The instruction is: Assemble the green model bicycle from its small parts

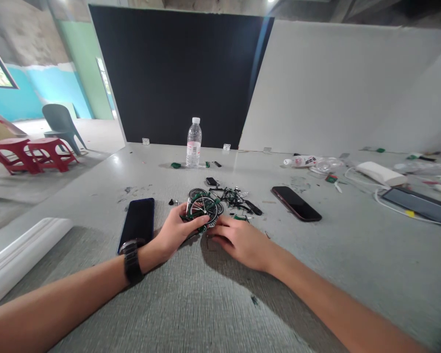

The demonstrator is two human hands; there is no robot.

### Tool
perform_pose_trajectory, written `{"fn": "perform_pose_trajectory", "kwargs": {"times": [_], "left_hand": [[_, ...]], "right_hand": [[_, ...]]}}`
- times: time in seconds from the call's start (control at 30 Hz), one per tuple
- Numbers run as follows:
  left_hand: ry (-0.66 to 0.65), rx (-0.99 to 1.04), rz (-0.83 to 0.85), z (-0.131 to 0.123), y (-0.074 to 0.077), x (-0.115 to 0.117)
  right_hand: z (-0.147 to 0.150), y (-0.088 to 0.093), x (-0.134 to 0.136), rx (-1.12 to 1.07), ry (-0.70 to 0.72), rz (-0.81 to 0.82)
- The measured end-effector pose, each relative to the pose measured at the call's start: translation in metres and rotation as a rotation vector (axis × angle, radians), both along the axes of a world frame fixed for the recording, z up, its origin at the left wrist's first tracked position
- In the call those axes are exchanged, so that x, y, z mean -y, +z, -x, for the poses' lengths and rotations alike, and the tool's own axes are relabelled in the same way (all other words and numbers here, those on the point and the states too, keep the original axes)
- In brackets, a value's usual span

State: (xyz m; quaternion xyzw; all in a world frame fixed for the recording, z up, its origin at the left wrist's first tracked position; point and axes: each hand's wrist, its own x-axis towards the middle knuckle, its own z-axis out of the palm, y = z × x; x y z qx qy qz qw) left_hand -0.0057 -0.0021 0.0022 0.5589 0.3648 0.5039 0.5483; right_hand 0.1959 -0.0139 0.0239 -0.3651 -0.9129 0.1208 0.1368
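Surface: grey, finely textured table (316, 274), small green and black parts (232, 197) heaped at its middle.
Room: black panel (176, 73) behind the table; water bottle (193, 142) upright before it.
Spoked wheel (203, 208): near edge of the heap, right of my dark phone (137, 223).
Facing: spoked face tilted up toward me, its width running left to right.
My left hand (176, 230): fingers curled around the wheel.
My right hand (238, 240): flat on the table, fingers stretched out beside the wheel.

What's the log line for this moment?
left hand: holds wheel | right hand: flat on table | parts: piled behind
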Motion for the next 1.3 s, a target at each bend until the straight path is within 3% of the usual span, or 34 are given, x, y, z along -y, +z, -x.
{"fn": "perform_pose_trajectory", "kwargs": {"times": [0.67,1.3], "left_hand": [[-0.009,-0.018,0.014,0.0004,0.0003,-0.0003],[-0.012,-0.014,-0.007,0.0005,-0.0009,-0.0007]], "right_hand": [[0.0012,-0.0053,-0.0011,-0.01,0.019,-0.051],[-0.0019,0.0017,-0.0006,0.016,-0.055,-0.076]]}}
